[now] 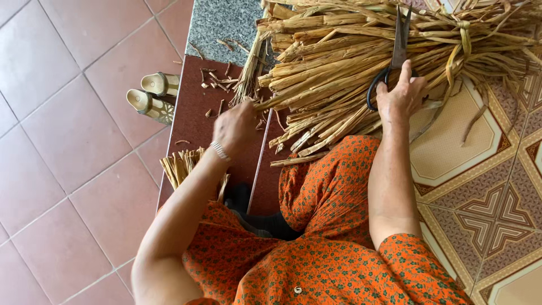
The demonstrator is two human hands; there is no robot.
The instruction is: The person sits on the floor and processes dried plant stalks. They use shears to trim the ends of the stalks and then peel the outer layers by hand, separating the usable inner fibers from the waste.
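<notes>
Here, right hand point(402, 96) closed around the black looped handles of large dark metal scissors point(395, 53), thumb and fingers through or over the loops, blades pointing away across the big bundle of dry, straw-coloured fibrous stalks point(350, 62). Left hand point(234, 127) blurred, loosely curled, fingers at the cut ends of the stalks; cannot tell whether gripping a stalk or only touching. Silver bracelet point(219, 150) round the left wrist.

Bundle lying across the lap and the patterned floor tiles point(485, 186), tied near the right with a strip of the same fibre. Stalks flat, ribbed, brittle-looking, ends ragged and uneven. Smaller sheaf of short cut stalks point(183, 166) beside the left forearm, on the dark reddish-brown step point(195, 107). Loose scraps point(217, 82) scattered on that step, near the grey speckled stone slab point(223, 22).

Both arms bare, extended forward from an orange floral garment point(327, 248); right forearm straight, wrist level; left elbow bent outward. Pair of pale gold sandals point(152, 96) on the plain pinkish tiles, well apart from the hands.
</notes>
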